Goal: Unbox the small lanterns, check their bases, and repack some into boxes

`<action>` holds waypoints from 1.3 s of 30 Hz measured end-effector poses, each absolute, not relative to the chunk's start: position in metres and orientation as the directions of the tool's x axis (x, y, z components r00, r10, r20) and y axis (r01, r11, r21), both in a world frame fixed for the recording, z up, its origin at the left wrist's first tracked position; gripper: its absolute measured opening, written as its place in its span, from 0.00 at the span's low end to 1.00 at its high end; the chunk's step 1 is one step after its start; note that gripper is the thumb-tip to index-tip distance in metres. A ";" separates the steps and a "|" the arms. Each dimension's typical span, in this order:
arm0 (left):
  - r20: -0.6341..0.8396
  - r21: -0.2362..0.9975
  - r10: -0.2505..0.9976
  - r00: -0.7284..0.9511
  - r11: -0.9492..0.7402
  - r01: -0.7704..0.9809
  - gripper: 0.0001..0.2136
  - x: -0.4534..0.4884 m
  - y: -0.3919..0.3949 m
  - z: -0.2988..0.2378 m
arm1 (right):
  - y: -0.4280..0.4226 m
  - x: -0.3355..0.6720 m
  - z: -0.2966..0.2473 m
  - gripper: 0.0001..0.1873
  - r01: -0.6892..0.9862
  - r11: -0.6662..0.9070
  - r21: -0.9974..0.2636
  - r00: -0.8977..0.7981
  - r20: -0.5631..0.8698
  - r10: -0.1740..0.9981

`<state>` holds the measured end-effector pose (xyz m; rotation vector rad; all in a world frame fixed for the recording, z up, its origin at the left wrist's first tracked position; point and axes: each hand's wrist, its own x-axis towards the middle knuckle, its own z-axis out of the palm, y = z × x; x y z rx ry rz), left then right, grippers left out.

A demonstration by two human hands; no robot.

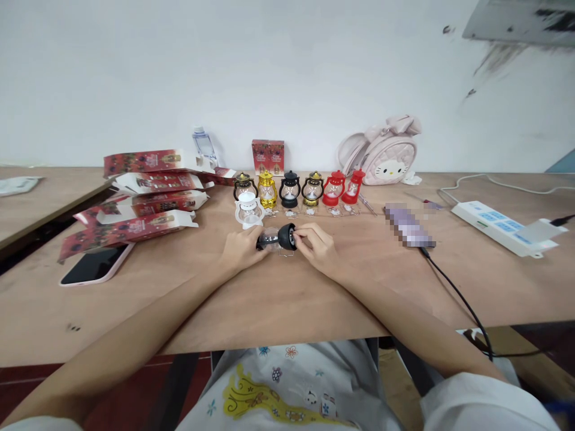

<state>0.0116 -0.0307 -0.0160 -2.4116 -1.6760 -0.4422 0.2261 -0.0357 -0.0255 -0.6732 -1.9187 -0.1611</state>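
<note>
A small black lantern [271, 239] with a clear globe lies on its side between my hands, its base turned to the right. My left hand [244, 248] is closed round the lantern's top end. The fingers of my right hand [317, 245] are pinched at the open underside of the base; whether they hold a small part there I cannot make out. Just behind stands a white lantern [249, 211]. Farther back is a row of several small lanterns, among them a gold one [267, 190], a black one [290, 190] and a red one [333, 188].
Opened red boxes [148, 194] are stacked at left above a phone [96, 263]. Behind the lanterns stand red boxes [268, 157], a bottle [204, 146] and a pink bag [390, 158]. At right lie a screwdriver [367, 205], a blurred-out device [408, 225] with a cable, and a power strip [503, 227].
</note>
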 end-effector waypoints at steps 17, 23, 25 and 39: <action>0.307 0.050 0.906 0.293 -0.323 0.945 0.13 0.014 -0.032 -0.010 | -0.033 0.225 -0.027 0.07 0.447 0.851 -0.277 -0.279 0.860 0.427; 0.324 0.047 0.900 0.293 -0.325 0.945 0.13 0.013 -0.031 -0.013 | -0.032 0.225 -0.029 0.08 0.446 0.842 -0.303 -0.279 0.847 0.453; 0.328 0.046 0.899 0.292 -0.324 0.945 0.13 0.013 -0.031 -0.013 | -0.032 0.225 -0.030 0.08 0.456 0.838 -0.299 -0.283 0.844 0.455; 0.319 0.028 0.894 0.315 -0.341 0.940 0.15 0.012 -0.029 -0.016 | -0.032 0.227 -0.030 0.07 0.514 0.836 -0.190 -0.326 0.858 0.396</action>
